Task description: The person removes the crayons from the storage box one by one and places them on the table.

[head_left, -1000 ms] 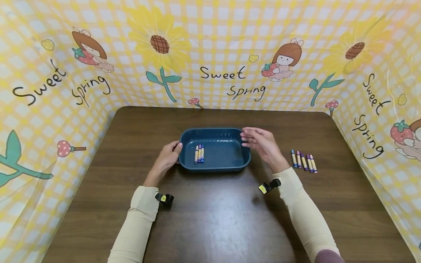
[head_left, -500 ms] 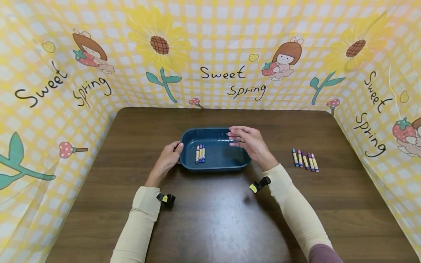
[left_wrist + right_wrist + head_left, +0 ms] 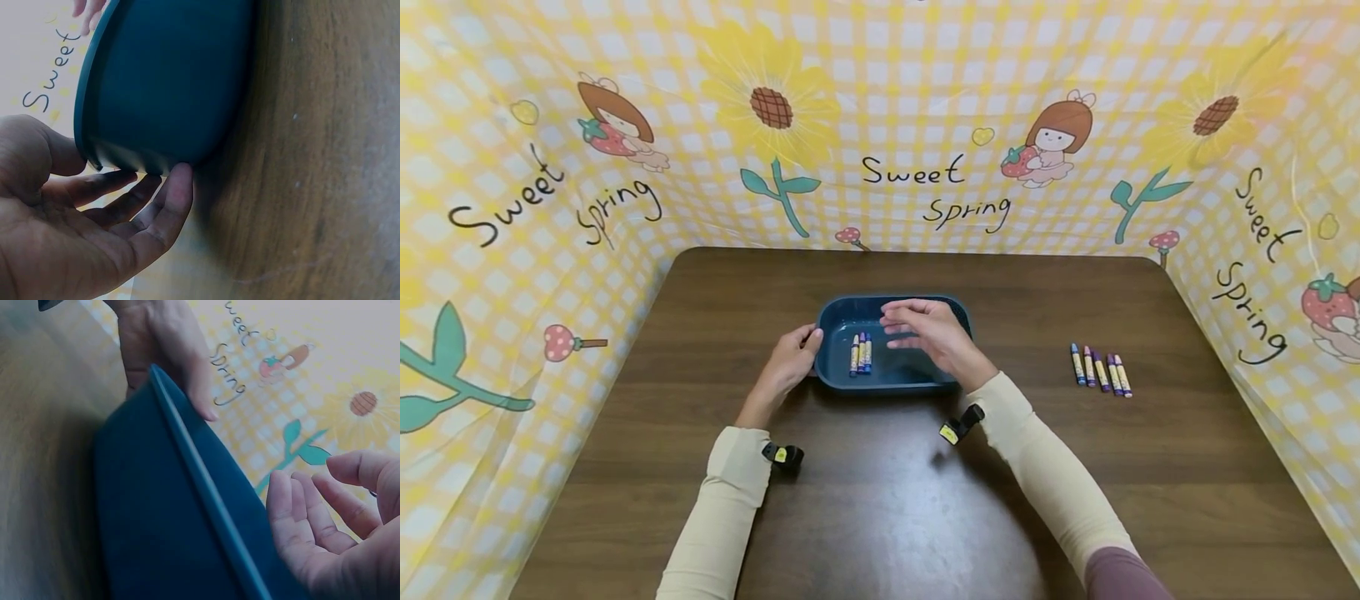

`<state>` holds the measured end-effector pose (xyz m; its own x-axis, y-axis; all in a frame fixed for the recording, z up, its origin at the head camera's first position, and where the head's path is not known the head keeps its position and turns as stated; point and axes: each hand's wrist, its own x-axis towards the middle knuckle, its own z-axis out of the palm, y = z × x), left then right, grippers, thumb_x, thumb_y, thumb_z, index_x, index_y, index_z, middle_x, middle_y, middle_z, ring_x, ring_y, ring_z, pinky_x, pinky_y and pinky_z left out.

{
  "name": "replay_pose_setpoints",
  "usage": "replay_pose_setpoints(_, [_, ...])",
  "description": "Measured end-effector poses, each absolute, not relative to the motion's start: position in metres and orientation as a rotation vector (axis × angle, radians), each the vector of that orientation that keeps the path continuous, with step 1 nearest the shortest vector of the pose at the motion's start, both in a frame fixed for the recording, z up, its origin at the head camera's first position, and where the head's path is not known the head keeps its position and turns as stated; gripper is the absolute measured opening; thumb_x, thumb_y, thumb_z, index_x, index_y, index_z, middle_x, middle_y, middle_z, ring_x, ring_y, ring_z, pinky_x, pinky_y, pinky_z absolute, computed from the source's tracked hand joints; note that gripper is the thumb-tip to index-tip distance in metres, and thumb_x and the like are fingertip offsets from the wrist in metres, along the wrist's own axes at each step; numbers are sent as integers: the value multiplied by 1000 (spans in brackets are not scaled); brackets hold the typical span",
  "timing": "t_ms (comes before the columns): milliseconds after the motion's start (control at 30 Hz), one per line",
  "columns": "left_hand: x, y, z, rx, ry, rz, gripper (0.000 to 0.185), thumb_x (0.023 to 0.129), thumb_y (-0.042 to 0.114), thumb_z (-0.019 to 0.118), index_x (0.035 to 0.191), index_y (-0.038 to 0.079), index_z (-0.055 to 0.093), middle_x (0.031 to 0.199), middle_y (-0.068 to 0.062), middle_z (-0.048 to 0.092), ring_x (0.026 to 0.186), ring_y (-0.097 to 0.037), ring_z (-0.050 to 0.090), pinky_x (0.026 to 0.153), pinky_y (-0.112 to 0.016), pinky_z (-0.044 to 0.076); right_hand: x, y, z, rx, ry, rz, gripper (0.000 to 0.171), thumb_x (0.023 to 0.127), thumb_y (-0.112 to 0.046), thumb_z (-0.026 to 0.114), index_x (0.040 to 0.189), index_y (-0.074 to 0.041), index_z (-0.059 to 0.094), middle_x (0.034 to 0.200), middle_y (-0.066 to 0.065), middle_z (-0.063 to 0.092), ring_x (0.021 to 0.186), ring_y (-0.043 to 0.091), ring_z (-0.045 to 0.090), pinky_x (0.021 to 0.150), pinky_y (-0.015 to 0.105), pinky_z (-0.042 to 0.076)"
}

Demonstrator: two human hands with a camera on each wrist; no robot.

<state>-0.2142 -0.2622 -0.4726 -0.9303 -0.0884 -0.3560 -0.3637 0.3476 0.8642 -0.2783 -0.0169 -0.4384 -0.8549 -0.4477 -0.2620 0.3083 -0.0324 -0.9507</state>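
Observation:
A dark blue, deep rectangular tray (image 3: 917, 383) rests on the table, with three crayons (image 3: 861, 355) side by side at its left. My left hand (image 3: 792, 354) holds the tray's left end. In the left wrist view its thumb lies at the rim and the fingers (image 3: 178, 194) press the outer wall. Over the tray's right half hovers my right hand (image 3: 934, 333), fingers slightly bent, thumb apart from them, nothing visibly held. The right wrist view shows these bent fingers (image 3: 287, 512) beside the rim, the left hand (image 3: 169, 344) at the far end.
Several more crayons (image 3: 1101, 370), blue, pink and purple tipped, lie in a row right of the tray on the brown wooden table (image 3: 880, 483). A yellow checked cloth (image 3: 910, 100) with flowers and lettering encloses the back and both sides.
My right hand has travelled left, from the tray's right rim to above its inside. The left hand keeps its hold, and the crayons lie as before.

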Motion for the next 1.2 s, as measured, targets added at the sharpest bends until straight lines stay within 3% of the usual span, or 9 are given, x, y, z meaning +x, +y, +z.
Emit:
replay_pose_setpoints(167, [-213, -261, -472, -404, 2372, 1599, 58, 111, 40, 36, 159, 9, 31, 146, -19, 48, 116, -32, 55, 103, -44, 53, -276, -33, -442, -154, 1725, -1855, 36, 101, -20, 65, 129, 3, 65, 121, 18, 71, 126, 43, 59, 92, 43, 59])
replay_pose_setpoints(433, [-212, -260, -469, -387, 2366, 1616, 57, 111, 40, 36, 158, 8, 33, 144, -19, 49, 116, -33, 55, 103, -46, 52, -279, -53, -449, -188, 1732, -1750, 41, 101, -20, 66, 133, 4, 62, 132, 25, 65, 124, 40, 61, 100, 49, 55])
replay_pose_setpoints(900, [-212, -260, -469, -406, 2360, 1603, 59, 111, 41, 36, 159, 8, 31, 150, -19, 47, 120, -33, 56, 104, -46, 52, -283, -59, -451, -99, 1837, -1646, 31, 98, -13, 68, 126, 0, 67, 121, 19, 71, 116, 36, 68, 94, 46, 58])
replay_pose_setpoints(1200, [-211, -260, -470, -399, 2354, 1603, 59, 111, 40, 36, 159, 7, 30, 153, -19, 44, 122, -34, 55, 105, -47, 52, -285, -65, -456, -64, 1968, -1547, 33, 98, -10, 67, 130, -1, 63, 120, 18, 70, 104, 29, 69, 89, 43, 60])
